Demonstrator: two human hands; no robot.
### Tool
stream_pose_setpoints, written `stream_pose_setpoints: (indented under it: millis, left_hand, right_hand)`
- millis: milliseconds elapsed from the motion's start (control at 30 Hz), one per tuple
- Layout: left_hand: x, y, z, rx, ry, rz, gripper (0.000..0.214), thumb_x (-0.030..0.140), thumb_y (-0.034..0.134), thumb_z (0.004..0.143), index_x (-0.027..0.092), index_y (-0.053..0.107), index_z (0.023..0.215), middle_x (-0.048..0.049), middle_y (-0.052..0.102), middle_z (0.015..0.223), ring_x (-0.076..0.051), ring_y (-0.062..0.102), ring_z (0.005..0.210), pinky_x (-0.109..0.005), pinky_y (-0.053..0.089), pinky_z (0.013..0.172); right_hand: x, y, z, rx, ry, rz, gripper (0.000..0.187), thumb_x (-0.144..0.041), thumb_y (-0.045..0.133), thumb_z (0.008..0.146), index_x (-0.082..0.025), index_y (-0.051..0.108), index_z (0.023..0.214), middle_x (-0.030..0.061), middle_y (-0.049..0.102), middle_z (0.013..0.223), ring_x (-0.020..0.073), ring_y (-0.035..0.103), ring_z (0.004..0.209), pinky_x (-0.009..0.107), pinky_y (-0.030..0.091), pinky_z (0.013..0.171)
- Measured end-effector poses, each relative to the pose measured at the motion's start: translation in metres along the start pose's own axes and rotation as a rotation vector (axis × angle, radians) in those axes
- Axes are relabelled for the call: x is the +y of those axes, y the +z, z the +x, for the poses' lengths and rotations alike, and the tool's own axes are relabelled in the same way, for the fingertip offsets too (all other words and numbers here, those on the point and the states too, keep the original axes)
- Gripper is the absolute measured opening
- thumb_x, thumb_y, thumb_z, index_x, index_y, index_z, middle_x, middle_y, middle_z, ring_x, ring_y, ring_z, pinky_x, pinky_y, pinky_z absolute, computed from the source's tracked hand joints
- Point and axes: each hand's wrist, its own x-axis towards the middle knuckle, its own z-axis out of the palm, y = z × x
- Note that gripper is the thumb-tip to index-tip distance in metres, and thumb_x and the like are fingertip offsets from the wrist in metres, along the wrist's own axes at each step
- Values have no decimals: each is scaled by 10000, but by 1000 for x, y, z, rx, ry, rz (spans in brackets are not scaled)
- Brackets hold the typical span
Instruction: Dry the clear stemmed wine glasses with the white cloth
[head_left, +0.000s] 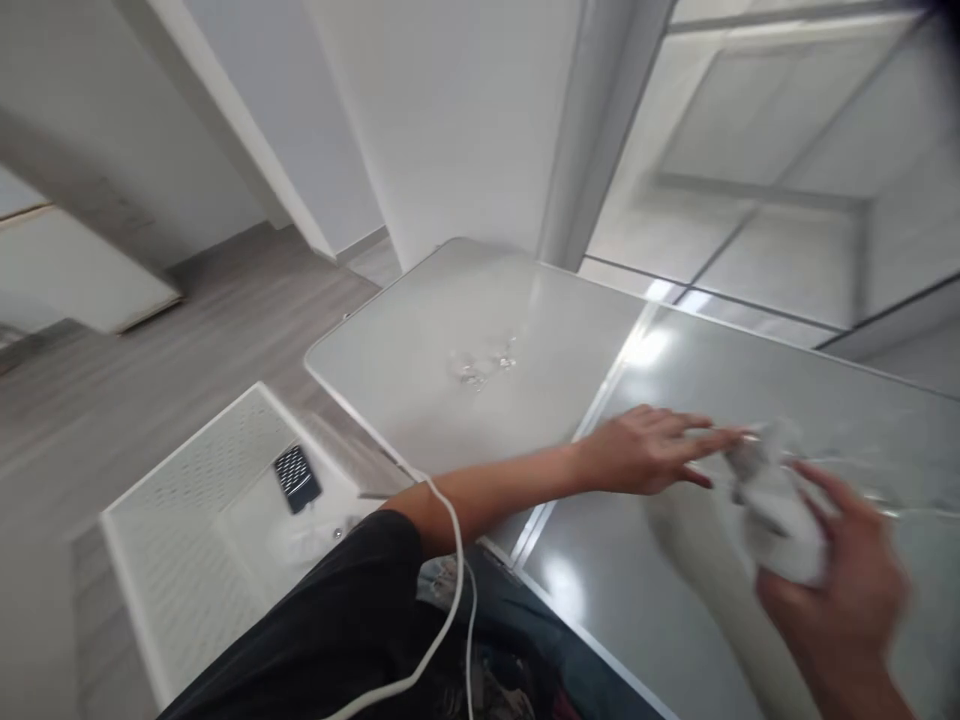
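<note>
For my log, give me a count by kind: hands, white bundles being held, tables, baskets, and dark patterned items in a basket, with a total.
Hands: 2 (left hand, right hand)
White bundle, blurred, in the right hand: 1
Table: 1
White basket: 1
Dark patterned item in the basket: 1
Total: 6

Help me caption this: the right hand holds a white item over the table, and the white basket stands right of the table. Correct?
The side is wrong: the head view shows the white basket left of the table. The right hand does hold a white item over the table.
</note>
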Motion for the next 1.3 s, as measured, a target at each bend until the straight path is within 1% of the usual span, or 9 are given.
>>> stream_pose_setpoints:
  millis: [133,267,500,700,867,967,1033,1200,1300]
  left_hand:
    - [-11,23,-3,162,28,-134,598,490,474,1051,88,511,1493,-194,683,1359,-261,698,1163,-407,586,966]
    - [-11,24,-7,203,40,-134,602,461,497,1045,95,452,1521,-210,686,1350,-287,719,1095,-432,590,884]
    - [-3,10,-5,129,260,-162,511,209,463,1031,186,424,1539,-185,638,1430,-285,675,1151,-455,565,921]
    - [5,7,0,57,52,-242,587,387,522,1013,196,395,1553,-180,684,1327,-281,727,973,-378,595,751]
    - [3,-9,1,-166,-115,-673,461,436,492,1026,190,548,1413,-86,733,966,-221,677,740,-326,531,674]
    - [-6,-26,4,-406,-98,-1044,436,486,410,1060,187,657,1260,-19,658,771,-153,571,595,-270,469,587]
    - [-11,-31,5,-504,-68,-1135,476,505,368,1069,173,691,1177,-8,627,711,-140,539,558,-257,450,553]
    - [-7,-8,4,-140,-80,-562,466,439,548,1000,172,582,1380,-125,743,1079,-260,718,883,-354,555,742]
    - [2,10,1,-34,30,-263,534,382,556,999,137,482,1468,-209,667,1323,-328,706,1088,-417,572,818]
  right_hand:
    - [-9,11,9,-100,32,-1,748,-323,606,914,-279,324,1605,142,493,1560,394,557,1372,525,526,1041]
    - [-20,10,16,-102,174,94,718,-265,565,948,-238,262,1599,167,614,1424,328,638,1289,458,548,1012]
    - [-16,-6,25,-307,274,379,700,-351,520,1012,-260,226,1640,129,468,1580,300,519,1391,481,438,1146]
    - [-11,-8,27,-221,351,565,724,-218,509,939,-257,255,1616,46,676,1045,199,636,820,353,564,776]
    - [-9,-10,25,-294,20,284,672,-181,481,942,-255,321,1590,82,709,1146,251,662,1005,451,519,976]
    - [-9,-11,21,-428,-281,186,722,-143,455,936,-279,264,1619,53,741,1111,255,680,1069,563,366,1162]
    - [-11,-8,19,-461,-329,214,697,-153,442,957,-287,270,1619,43,744,1118,245,693,1066,588,287,1212]
    - [-13,10,24,-196,299,479,526,-342,467,1036,-277,427,1557,76,641,1363,240,635,1161,410,480,1054]
    - [-11,17,29,-50,640,748,550,-457,545,1005,-271,488,1520,60,660,1226,214,640,1007,316,533,842]
